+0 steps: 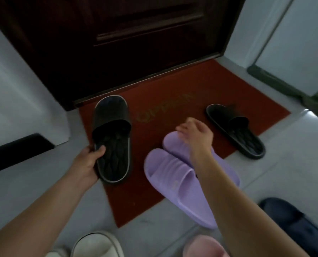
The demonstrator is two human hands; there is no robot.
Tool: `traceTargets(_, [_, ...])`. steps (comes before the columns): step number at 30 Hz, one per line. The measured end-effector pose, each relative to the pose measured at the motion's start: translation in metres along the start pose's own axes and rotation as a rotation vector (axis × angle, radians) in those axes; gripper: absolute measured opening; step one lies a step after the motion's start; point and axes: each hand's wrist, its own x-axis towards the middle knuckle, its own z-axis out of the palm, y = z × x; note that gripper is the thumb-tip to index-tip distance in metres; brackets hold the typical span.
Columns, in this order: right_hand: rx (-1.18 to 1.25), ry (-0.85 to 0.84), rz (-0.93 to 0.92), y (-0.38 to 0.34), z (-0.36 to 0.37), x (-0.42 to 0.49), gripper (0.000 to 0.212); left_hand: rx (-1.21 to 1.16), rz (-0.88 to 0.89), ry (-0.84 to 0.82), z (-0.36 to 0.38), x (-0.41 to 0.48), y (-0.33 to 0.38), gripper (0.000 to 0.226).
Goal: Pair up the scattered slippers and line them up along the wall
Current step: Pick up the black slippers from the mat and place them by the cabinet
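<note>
Thumb on footbed, my left hand (87, 160) grips a black slipper (112, 140) by its heel at the red mat's (191, 86) left edge, freeing my right hand (195, 132), loose-fingered and empty above the purple pair (173, 175), to reach for its mate (236, 130) far right.

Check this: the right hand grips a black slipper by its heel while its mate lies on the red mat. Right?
No: the head view shows the left hand gripping the black slipper by its heel; its mate lies on the red mat.

Bare left forearm (43, 210) and left hand (85, 165), bare right forearm (238, 201) and right hand (197, 134)
</note>
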Motion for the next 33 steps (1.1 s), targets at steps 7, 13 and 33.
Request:
traceTargets(7, [-0.366,0.412,-0.032,-0.016,-0.096,0.067,0.050,0.019,0.010,0.007,0.025,-0.007,-0.014,0.041])
traceTargets(13, [-0.471,0.219,0.027,-0.024,-0.101,0.098,0.054,0.036,0.024,0.002,0.039,-0.004,-0.012,0.034])
traceTargets(33, [-0.480,0.043,-0.438,-0.010,0.023,-0.016,0.017,-0.037,0.136,0.034,0.004,-0.052,-0.017,0.034])
